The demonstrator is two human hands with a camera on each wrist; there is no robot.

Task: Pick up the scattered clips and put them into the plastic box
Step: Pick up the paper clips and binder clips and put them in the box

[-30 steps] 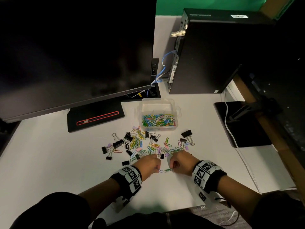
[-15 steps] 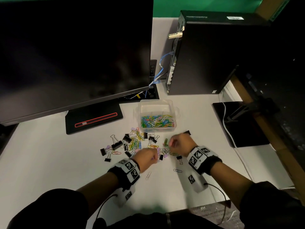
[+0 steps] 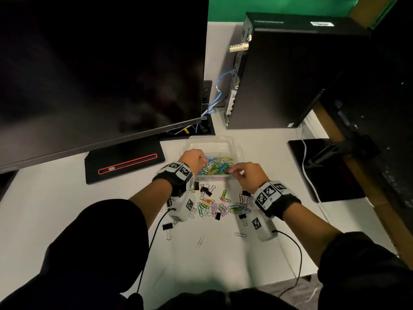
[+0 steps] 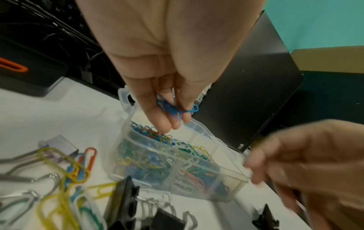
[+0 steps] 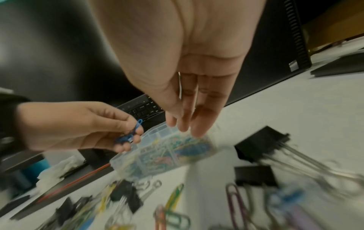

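Observation:
The clear plastic box (image 3: 214,139) holds a heap of coloured paper clips. My left hand (image 3: 202,161) hovers over its left side and pinches a few blue paper clips (image 4: 177,109) above the box (image 4: 177,171). My right hand (image 3: 233,172) is over the box's near right rim, fingers pointing down. A thin silver paper clip (image 5: 179,84) sits between its thumb and forefinger. Scattered paper clips (image 3: 214,204) and black binder clips (image 3: 206,192) lie on the white table between my wrists. The right wrist view is blurred.
A big dark monitor (image 3: 100,63) with its stand base (image 3: 125,162) rises behind and left of the box. A black computer tower (image 3: 290,74) stands behind right. A black pad (image 3: 324,171) with a white cable (image 3: 308,175) lies at the right.
Both hands rose from the near edge of the clip pile and travelled forward to the box, carrying clips. The camera view also tilted closer.

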